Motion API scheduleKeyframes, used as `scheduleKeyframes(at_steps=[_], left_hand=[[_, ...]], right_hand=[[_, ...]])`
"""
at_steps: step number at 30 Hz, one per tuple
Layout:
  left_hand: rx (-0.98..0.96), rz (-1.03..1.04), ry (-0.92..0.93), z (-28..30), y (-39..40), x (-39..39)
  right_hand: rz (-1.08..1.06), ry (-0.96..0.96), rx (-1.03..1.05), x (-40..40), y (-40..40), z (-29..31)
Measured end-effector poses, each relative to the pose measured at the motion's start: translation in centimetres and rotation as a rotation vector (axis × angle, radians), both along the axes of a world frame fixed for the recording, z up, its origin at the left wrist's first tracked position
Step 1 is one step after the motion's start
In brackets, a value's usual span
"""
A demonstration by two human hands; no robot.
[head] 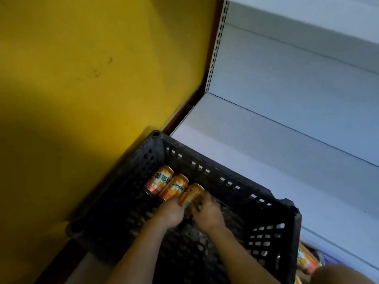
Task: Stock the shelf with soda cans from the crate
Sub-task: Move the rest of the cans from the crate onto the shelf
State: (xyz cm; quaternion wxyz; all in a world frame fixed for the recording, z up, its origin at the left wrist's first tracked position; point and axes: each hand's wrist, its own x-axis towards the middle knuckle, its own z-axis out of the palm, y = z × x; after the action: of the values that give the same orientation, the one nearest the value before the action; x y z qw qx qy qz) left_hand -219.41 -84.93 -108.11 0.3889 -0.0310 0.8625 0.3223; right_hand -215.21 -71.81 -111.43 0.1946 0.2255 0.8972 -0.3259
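A black plastic crate (272,203) stands on the floor against the yellow wall. Three orange soda cans lie side by side on its bottom at the far left: the left can (159,179), the middle can (174,187) and the right can (193,193). Both hands reach into the crate. My left hand (171,214) and my right hand (207,214) close around the near end of the right can from either side. The white shelf (266,144) runs along the right of the crate, its board bare in view.
A yellow wall (82,78) fills the left. The white shelf back panel and perforated upright (217,46) rise at the top right. More orange cans (306,261) show on a lower level at the bottom right, beside the crate's corner.
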Motion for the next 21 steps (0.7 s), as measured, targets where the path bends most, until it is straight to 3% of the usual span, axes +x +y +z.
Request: scheduleKeyframes(at_steps=[6, 15, 21], left_hand=[[0.042, 0.074, -0.056, -4.2, 0.1, 0.3], [0.169, 0.231, -0.265, -4.4, 0.3, 0.6], [0.265, -0.007, 0.015, 2.7, 1.1, 1.4]], right_hand=[[-0.087, -0.091, -0.066, -3.0, 0.6, -2.5], [-0.255, 0.115, -0.199, -0.4, 1.3, -0.5], [-0.208, 0.431, -0.236, 1.9, 1.9, 8.6]])
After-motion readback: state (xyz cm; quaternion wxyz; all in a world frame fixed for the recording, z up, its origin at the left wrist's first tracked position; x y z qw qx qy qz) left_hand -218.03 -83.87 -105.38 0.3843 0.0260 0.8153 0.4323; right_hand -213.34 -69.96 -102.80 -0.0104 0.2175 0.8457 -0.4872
